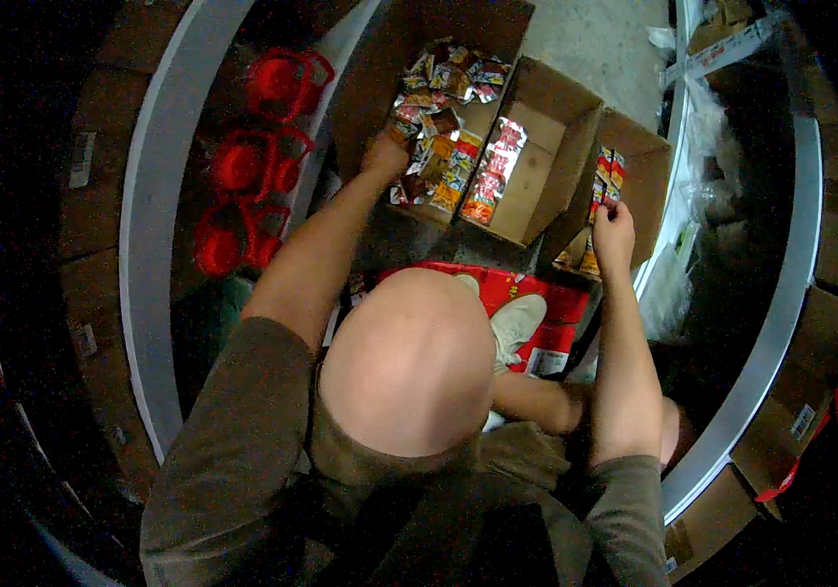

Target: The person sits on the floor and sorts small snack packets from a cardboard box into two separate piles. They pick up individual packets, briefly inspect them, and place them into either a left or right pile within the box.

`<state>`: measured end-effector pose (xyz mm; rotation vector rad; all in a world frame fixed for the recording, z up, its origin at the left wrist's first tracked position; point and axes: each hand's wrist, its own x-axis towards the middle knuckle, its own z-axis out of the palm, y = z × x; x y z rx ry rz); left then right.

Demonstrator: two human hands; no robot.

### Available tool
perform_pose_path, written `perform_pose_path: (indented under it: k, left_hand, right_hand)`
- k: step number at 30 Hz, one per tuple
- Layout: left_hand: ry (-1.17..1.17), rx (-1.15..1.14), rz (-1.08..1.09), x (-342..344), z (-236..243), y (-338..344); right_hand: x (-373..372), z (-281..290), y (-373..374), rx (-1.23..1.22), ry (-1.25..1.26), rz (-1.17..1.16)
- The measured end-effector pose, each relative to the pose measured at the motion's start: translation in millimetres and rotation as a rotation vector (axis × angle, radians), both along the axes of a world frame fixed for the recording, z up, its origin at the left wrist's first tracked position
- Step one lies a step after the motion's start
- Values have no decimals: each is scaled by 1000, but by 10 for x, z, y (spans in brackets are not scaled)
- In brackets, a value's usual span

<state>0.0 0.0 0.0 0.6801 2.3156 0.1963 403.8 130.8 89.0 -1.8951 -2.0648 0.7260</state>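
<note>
My left hand (pixel 385 152) reaches into the left cardboard box (pixel 358 88), which holds a loose heap of foil snack packets (pixel 453 73); its fingers are hard to make out among them. The middle box (pixel 541 181) holds a lengthwise row of white and red packets (pixel 497 161). My right hand (pixel 614 227) is in the right box (pixel 646 171), its fingers pinched at a red and yellow packet (pixel 606 196), one of several packets lining that box.
Red plastic items (pixel 254 164) lie along the left. Metal rails (pixel 150 245) curve down both sides, with cardboard cartons (pixel 101 176) beyond. Clear plastic wrap (pixel 698 147) is at right. My knee (pixel 404 362) and pale shoes (pixel 515 328) are below the boxes, over red board (pixel 561 313).
</note>
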Motion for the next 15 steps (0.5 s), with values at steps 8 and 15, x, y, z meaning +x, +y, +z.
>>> perform_pose_path:
  k: [8, 15]
  left_hand:
    - [77, 139, -99, -40, 162, 151]
    - [33, 245, 17, -262, -262, -51]
  right_hand:
    - [-186, 56, -37, -42, 79, -30]
    - [-340, 437, 132, 72, 119, -70]
